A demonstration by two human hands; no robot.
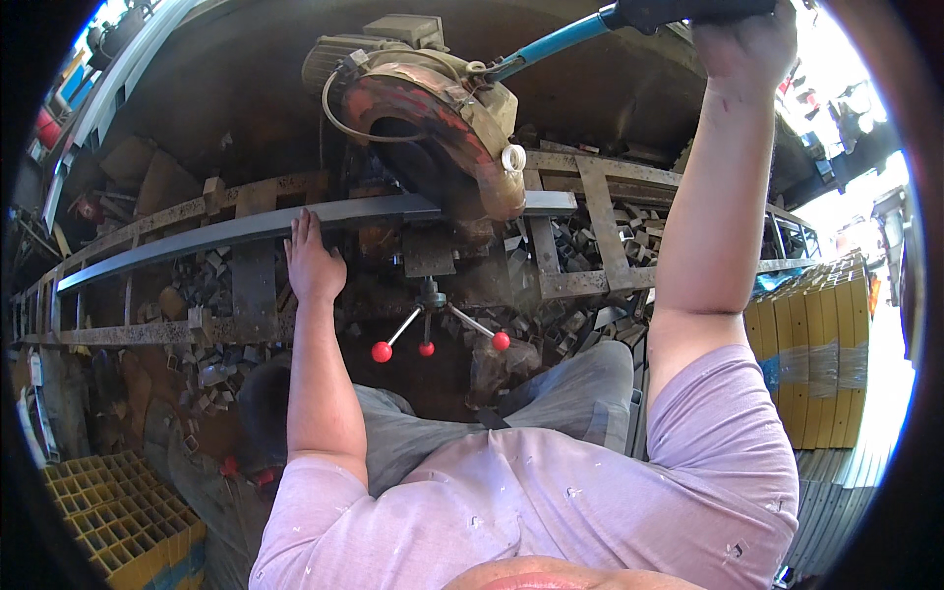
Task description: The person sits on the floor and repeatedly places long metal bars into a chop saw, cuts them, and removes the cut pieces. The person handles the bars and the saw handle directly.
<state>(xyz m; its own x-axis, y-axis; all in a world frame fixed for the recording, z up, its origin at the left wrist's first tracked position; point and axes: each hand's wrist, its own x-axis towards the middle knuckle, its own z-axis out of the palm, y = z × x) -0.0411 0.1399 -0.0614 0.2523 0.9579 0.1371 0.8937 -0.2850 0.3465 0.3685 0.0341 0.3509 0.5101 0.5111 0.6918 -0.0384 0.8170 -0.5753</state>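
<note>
A long grey metal bar (202,236) is carried by a ladder-like metal frame (602,211), and the floor (141,379) is strewn with metal offcuts (562,344).

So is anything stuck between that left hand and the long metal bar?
Nothing visible: the left hand has its fingers on the long metal bar. Farther right, the reddish machine cover hides part of it.

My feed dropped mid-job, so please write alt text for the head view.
A person's right hand holds the black grip of a blue lever on a motorised saw, while the left hand rests on a long metal bar running under the saw. Nearer the body is a three-spoked handle with red knobs; metal offcuts lie around.
</note>
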